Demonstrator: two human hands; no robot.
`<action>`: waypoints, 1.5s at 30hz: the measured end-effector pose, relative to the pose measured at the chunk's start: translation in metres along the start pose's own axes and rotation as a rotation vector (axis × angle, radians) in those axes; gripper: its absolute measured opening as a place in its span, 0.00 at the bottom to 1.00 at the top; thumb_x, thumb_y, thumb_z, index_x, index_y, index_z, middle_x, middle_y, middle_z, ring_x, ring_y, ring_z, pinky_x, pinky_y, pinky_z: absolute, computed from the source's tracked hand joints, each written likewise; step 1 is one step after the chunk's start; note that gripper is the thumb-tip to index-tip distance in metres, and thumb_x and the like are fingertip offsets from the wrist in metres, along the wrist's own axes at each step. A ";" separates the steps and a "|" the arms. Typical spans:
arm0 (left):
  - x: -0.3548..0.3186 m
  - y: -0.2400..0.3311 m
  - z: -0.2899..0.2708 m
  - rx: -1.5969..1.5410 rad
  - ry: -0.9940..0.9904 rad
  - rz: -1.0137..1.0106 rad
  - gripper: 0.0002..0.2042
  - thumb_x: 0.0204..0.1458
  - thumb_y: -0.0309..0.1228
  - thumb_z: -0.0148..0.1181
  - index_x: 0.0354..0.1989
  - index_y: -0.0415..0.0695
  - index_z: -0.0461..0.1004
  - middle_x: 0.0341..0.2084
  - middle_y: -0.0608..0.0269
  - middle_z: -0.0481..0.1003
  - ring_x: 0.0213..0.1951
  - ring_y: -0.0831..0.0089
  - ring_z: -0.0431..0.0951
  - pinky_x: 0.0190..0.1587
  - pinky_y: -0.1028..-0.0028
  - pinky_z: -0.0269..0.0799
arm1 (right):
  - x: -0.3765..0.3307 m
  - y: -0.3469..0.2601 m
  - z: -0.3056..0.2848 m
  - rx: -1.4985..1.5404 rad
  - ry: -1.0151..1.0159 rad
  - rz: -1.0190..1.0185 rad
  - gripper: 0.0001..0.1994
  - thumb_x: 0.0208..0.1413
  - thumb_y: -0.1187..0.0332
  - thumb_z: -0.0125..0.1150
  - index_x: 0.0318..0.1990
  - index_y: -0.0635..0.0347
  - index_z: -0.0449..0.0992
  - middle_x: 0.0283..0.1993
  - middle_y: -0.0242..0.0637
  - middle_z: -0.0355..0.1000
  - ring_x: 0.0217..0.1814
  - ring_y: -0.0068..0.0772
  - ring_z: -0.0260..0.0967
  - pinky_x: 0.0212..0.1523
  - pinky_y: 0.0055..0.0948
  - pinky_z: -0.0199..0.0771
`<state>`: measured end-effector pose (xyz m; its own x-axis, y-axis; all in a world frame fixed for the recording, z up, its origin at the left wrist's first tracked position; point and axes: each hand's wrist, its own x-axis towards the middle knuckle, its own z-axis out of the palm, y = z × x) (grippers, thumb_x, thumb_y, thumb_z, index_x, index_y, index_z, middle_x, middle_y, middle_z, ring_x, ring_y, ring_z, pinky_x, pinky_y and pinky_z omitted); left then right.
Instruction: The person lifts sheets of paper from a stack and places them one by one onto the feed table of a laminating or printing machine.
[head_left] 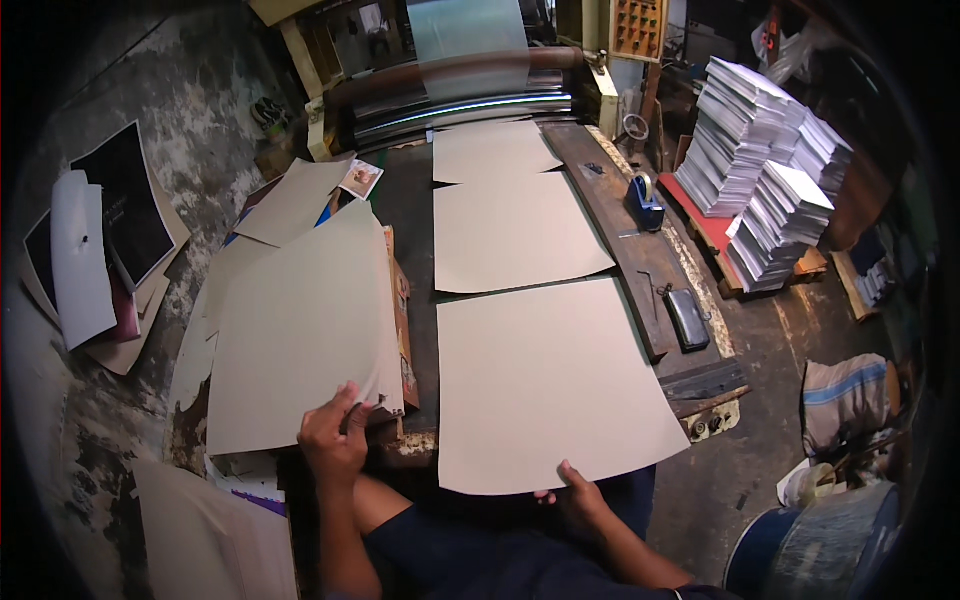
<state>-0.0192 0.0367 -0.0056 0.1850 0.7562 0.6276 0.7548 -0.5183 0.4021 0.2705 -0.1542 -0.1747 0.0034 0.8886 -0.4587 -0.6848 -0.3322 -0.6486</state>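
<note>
Right hand point(580, 497) pinches the near edge of a big tan sheet point(555, 385), thumb on top, fingers hidden under the paper. Sheet lies flat on the dark bench point(410, 230), its near edge hanging over toward the person. Left hand point(335, 440), left of that sheet, grips the near corner of the top leaf of a tan stack point(300, 335), fingers curled round the edge, corner lifted a little. Stack sits just left of the sheet, apart from it. Beyond the sheet, two more tan sheets point(515, 235) lie in a row running up to the rollers point(460, 100) at the far end. Right of the sheet: wooden rail with a tape dispenser point(645, 200) and a dark pouch point(688, 318). Farther right, well apart, white paper piles point(765, 170) on the floor.
</note>
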 end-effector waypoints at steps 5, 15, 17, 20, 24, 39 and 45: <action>-0.001 0.003 -0.004 -0.059 -0.071 0.026 0.17 0.46 0.38 0.70 0.42 0.42 0.80 0.40 0.55 0.81 0.47 0.60 0.80 0.48 0.68 0.70 | 0.031 -0.015 0.000 0.096 0.054 0.079 0.26 0.65 0.45 0.45 0.52 0.62 0.65 0.36 0.44 0.71 0.31 0.32 0.64 0.44 0.41 0.69; 0.007 -0.002 -0.028 -0.455 -0.312 -0.295 0.19 0.52 0.38 0.67 0.46 0.37 0.78 0.46 0.51 0.79 0.55 0.60 0.75 0.61 0.69 0.63 | 0.081 -0.027 0.012 0.144 0.155 -0.065 0.25 0.64 0.44 0.44 0.52 0.59 0.62 0.35 0.41 0.67 0.33 0.32 0.64 0.41 0.40 0.71; 0.009 -0.001 -0.030 -0.548 -0.319 -0.314 0.17 0.58 0.39 0.60 0.44 0.34 0.78 0.43 0.55 0.80 0.52 0.65 0.76 0.58 0.70 0.66 | 0.091 -0.022 0.007 0.164 0.182 -0.081 0.24 0.65 0.45 0.44 0.51 0.59 0.62 0.36 0.41 0.68 0.32 0.32 0.64 0.41 0.40 0.71; 0.007 -0.013 -0.021 -0.650 -0.148 -0.579 0.18 0.63 0.40 0.53 0.41 0.34 0.78 0.37 0.60 0.80 0.46 0.70 0.77 0.55 0.70 0.68 | 0.095 -0.019 0.006 0.199 0.177 -0.120 0.23 0.66 0.47 0.43 0.51 0.59 0.61 0.38 0.42 0.70 0.33 0.32 0.66 0.40 0.40 0.73; 0.015 -0.002 -0.018 -0.962 0.504 -0.674 0.18 0.64 0.40 0.51 0.33 0.36 0.77 0.29 0.65 0.78 0.35 0.76 0.73 0.48 0.75 0.67 | 0.091 -0.017 0.017 0.175 0.240 -0.189 0.21 0.66 0.49 0.42 0.55 0.54 0.59 0.46 0.44 0.72 0.34 0.32 0.68 0.41 0.41 0.74; -0.004 0.055 -0.038 -0.439 -0.487 0.241 0.19 0.51 0.56 0.59 0.32 0.54 0.84 0.39 0.71 0.82 0.63 0.58 0.67 0.69 0.43 0.22 | 0.033 -0.090 0.043 -0.003 -0.075 -0.208 0.30 0.52 0.52 0.63 0.57 0.61 0.63 0.45 0.39 0.70 0.40 0.34 0.71 0.36 0.31 0.71; 0.003 0.032 -0.031 -0.228 -0.281 0.124 0.32 0.41 0.59 0.66 0.50 0.49 0.78 0.52 0.60 0.76 0.67 0.47 0.58 0.68 0.41 0.35 | 0.022 -0.054 0.013 0.032 -0.022 -0.083 0.13 0.58 0.62 0.54 0.38 0.66 0.74 0.30 0.39 0.72 0.30 0.31 0.70 0.29 0.26 0.63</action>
<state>-0.0142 0.0103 0.0298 0.4555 0.7455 0.4866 0.5619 -0.6647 0.4924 0.2982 -0.1127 -0.1417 0.0451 0.9194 -0.3907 -0.7056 -0.2475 -0.6640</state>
